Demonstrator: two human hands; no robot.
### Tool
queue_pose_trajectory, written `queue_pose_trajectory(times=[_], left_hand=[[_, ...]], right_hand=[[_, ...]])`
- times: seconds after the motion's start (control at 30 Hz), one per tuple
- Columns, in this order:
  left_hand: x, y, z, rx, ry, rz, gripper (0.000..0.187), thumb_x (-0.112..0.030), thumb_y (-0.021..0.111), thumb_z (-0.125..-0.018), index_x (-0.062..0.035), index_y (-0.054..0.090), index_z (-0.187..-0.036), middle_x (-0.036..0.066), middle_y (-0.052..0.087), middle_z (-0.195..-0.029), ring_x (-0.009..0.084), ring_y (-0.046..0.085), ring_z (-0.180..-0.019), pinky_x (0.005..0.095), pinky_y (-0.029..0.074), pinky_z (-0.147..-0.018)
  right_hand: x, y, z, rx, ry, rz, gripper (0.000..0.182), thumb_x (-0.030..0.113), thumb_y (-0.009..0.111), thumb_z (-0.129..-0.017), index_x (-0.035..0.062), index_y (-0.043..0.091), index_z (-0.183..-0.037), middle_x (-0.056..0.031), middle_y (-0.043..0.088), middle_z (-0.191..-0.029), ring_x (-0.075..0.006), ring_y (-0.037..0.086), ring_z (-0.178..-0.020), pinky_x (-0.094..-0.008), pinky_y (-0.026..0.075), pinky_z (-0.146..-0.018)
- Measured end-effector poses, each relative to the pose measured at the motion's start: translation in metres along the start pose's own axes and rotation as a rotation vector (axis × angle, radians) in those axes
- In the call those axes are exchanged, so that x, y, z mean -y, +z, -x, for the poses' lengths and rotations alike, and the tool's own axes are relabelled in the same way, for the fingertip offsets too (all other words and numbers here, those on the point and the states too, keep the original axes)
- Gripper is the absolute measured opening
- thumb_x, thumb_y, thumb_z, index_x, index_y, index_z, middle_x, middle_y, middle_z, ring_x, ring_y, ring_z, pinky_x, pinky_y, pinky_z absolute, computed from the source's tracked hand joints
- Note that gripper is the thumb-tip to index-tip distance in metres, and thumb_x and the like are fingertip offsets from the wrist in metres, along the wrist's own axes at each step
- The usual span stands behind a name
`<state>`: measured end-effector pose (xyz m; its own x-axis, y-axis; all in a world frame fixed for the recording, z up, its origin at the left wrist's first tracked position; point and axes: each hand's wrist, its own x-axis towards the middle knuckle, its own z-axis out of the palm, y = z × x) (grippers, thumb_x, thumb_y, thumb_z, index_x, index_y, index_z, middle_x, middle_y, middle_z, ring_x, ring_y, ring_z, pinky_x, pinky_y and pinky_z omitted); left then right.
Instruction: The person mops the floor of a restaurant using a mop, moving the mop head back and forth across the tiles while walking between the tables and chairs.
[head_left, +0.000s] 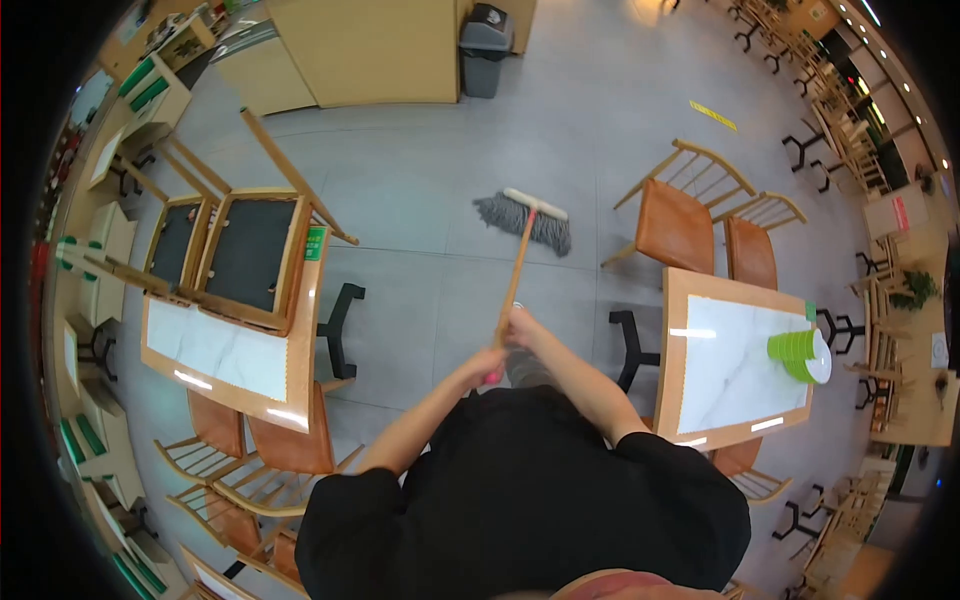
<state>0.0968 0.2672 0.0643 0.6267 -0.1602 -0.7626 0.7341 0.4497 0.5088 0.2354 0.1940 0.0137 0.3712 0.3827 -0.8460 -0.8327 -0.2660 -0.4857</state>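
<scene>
A mop (518, 270) with a long wooden handle slants away from my body, its grey string head spread on the grey floor ahead. A pale bar runs along the top of the mop head, with a red-orange socket where the handle joins. My left hand (487, 366) is closed round the handle's near end, where a pink-red tip shows. Farther up the handle, my right hand (517, 326) is wrapped round it too. Both arms reach forward from short black sleeves.
Upturned chairs (250, 250) rest on the left table (215, 345), with more chairs below it. The right table (740, 360) bears stacked green cups (795, 356); brown-seated chairs (675, 225) stand behind it. A grey bin (484, 65) stands by the counter (365, 50). Black table legs reach into the aisle.
</scene>
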Motion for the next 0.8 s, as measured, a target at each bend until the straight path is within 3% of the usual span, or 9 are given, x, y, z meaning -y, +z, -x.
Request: queue_pose_trajectory(times=[0.03,0.13,0.3,0.37,0.47,0.53,0.67,0.8], left_hand=[[-0.011,0.007,-0.029,0.085,0.015,0.1,0.025,-0.022,0.049,-0.091,-0.0062,0.047,-0.073,0.0,0.045,-0.051,0.0113,0.042,-0.04,0.0256,0.034,-0.037],[-0.054,0.043,-0.099,0.066,0.032,0.244,0.022,-0.02,0.043,-0.093,-0.0049,0.053,-0.081,0.003,0.05,-0.058,0.0126,0.045,-0.042,0.0276,0.035,-0.039],[-0.08,0.045,-0.167,0.05,0.088,0.382,0.02,-0.017,0.04,-0.095,-0.0038,0.055,-0.094,0.004,0.056,-0.071,0.0135,0.053,-0.055,0.0264,0.044,-0.046],[-0.087,0.032,-0.142,0.086,0.098,0.403,0.02,-0.017,0.04,-0.095,-0.0032,0.054,-0.098,0.004,0.056,-0.074,0.0135,0.055,-0.059,0.0253,0.046,-0.049],[-0.102,0.019,-0.045,0.114,0.106,0.458,0.016,-0.016,0.043,-0.094,-0.004,0.053,-0.099,0.002,0.056,-0.073,0.0108,0.055,-0.055,0.0213,0.045,-0.046],[-0.062,-0.031,-0.036,0.178,0.068,0.521,0.011,-0.017,0.049,-0.093,-0.0063,0.051,-0.095,-0.001,0.054,-0.069,0.0064,0.05,-0.048,0.0175,0.042,-0.04],[0.0,-0.063,0.061,0.004,0.001,0.407,0.015,-0.019,0.055,-0.09,-0.0093,0.048,-0.082,-0.005,0.045,-0.06,0.0012,0.04,-0.042,0.0149,0.034,-0.035],[0.071,-0.083,0.134,-0.1,-0.112,0.281,0.019,-0.026,0.054,-0.091,-0.0094,0.05,-0.085,-0.005,0.043,-0.062,0.0015,0.035,-0.043,0.0154,0.03,-0.036]], right_hand=[[0.01,-0.02,0.002,0.006,-0.045,0.015,0.02,0.021,0.053,-0.086,0.0035,0.05,-0.095,-0.0098,0.053,-0.077,-0.024,0.054,-0.065,-0.0378,0.047,-0.056],[0.04,-0.061,0.011,-0.018,-0.173,0.052,0.021,0.024,0.053,-0.086,0.0047,0.054,-0.092,-0.007,0.053,-0.075,-0.0199,0.052,-0.064,-0.0344,0.044,-0.054],[0.071,-0.065,0.032,-0.105,-0.175,-0.041,0.024,0.027,0.051,-0.087,0.0045,0.057,-0.093,-0.005,0.054,-0.074,-0.0157,0.053,-0.065,-0.0339,0.044,-0.058],[0.067,-0.053,0.03,-0.058,-0.176,-0.037,0.027,0.028,0.05,-0.088,0.0032,0.057,-0.094,-0.0068,0.057,-0.077,-0.0168,0.055,-0.067,-0.0332,0.046,-0.061],[0.048,-0.019,0.032,0.019,-0.162,-0.003,0.032,0.03,0.049,-0.088,0.001,0.057,-0.097,-0.0101,0.06,-0.085,-0.0194,0.059,-0.071,-0.0336,0.048,-0.066],[0.031,0.006,0.036,0.087,-0.116,0.04,0.036,0.031,0.049,-0.089,-0.001,0.056,-0.102,-0.013,0.061,-0.093,-0.0223,0.06,-0.077,-0.0351,0.049,-0.071],[-0.022,0.052,0.04,0.264,0.071,0.256,0.046,0.035,0.047,-0.091,-0.0026,0.051,-0.117,-0.0192,0.058,-0.109,-0.0283,0.06,-0.096,-0.0387,0.048,-0.083],[-0.065,0.082,0.072,0.57,0.257,0.69,0.055,0.044,0.046,-0.092,0.0012,0.046,-0.127,-0.0222,0.054,-0.119,-0.031,0.058,-0.105,-0.0395,0.047,-0.088]])
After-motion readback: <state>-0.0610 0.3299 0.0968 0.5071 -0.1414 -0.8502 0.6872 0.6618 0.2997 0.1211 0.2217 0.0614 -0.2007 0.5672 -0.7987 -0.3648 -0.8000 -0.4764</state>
